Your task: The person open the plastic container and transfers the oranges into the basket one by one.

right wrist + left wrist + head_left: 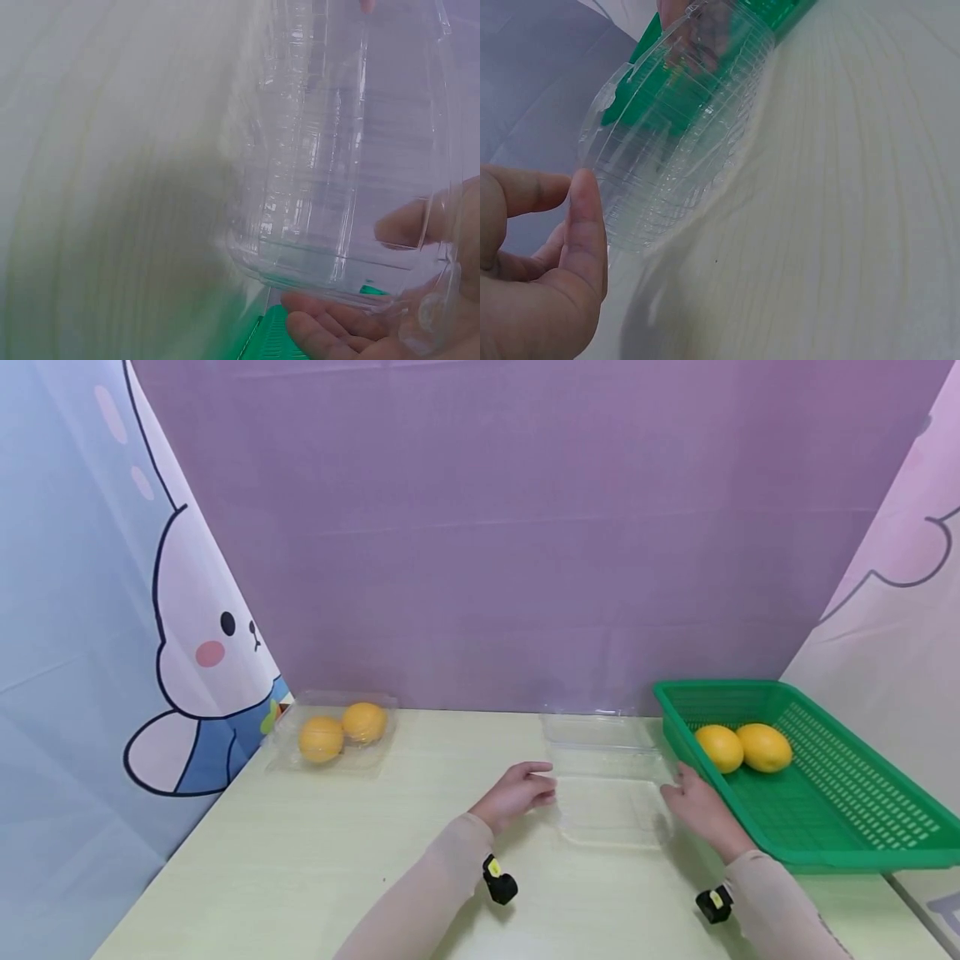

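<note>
A clear plastic clamshell box (611,810) lies unfolded on the table, its hinged lid (600,731) leaning back toward the purple cloth. My left hand (521,793) is at the box's left edge; in the left wrist view its thumb (585,217) and forefinger tips come close together right beside the rim. My right hand (697,806) is at the right edge. The right wrist view shows its thumb (405,225) through the plastic, with its loosely bent fingers (330,326) along the end wall, spread apart from the thumb.
On the right stands a green plastic basket (847,860) holding two yellow-orange fruits (763,747), close beside my right hand. At the back left, another clear box (288,747) holds two orange fruits (321,739). Printed cloth hangs along both sides, purple cloth (480,543) behind.
</note>
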Demonstrator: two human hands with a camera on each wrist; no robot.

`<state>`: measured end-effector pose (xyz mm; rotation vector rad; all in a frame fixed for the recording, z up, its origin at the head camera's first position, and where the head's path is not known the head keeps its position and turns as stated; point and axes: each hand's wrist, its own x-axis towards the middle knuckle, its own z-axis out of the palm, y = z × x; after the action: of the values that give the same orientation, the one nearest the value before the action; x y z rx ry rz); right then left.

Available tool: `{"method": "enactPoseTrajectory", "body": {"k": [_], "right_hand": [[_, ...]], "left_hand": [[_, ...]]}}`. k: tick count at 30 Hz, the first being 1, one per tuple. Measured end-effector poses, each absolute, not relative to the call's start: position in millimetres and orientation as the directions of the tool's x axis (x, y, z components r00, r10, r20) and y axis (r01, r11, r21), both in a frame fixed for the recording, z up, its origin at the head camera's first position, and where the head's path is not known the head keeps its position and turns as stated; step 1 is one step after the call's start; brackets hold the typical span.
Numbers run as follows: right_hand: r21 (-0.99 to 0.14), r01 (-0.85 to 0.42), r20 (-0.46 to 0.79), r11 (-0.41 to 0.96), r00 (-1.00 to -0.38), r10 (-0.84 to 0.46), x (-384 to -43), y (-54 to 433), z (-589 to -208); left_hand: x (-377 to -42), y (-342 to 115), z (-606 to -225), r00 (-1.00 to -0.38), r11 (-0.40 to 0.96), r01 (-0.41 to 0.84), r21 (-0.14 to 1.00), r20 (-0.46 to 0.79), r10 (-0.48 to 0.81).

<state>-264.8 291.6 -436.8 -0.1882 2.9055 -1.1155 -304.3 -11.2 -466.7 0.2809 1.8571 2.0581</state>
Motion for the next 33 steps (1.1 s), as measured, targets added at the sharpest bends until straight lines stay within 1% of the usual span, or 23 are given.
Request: {"method": "enactPoseTrajectory", "body": {"k": [4, 11, 17, 24, 33], "right_hand": [[-0.673, -0.112, 0.034, 0.731, -0.992, -0.121, -264.9, 291.3, -436.5], [-0.633, -0.182, 0.143, 0.753, -0.983, -0.117, -266.6, 289.0, -439.8], [-0.607, -0.200, 0.190, 0.769, -0.976, -0.104, -266.3, 284.7, -438.3], [-0.601, -0.286, 0.270, 0.746, -0.952, -0.147, -264.0, 274.1, -431.6], [-0.584, -0.357, 0.316, 0.728, -0.927, -0.202, -262.6, 256.7, -424.1]], "left_hand": [[-304.6, -10.9, -466.9, -0.918, -0.070, -0.129, 0.989, -0.092, 0.386], [-303.1, -10.0, -468.5, -0.920, -0.088, -0.124, 0.988, -0.082, 0.383], [-302.9, -10.9, -466.8, -0.918, -0.090, -0.127, 0.988, -0.082, 0.388], [-301.5, -11.8, -466.8, -0.922, -0.098, -0.122, 0.988, -0.076, 0.379], [-304.3, -22.5, -462.3, -0.937, -0.086, -0.119, 0.989, -0.083, 0.340]]}}
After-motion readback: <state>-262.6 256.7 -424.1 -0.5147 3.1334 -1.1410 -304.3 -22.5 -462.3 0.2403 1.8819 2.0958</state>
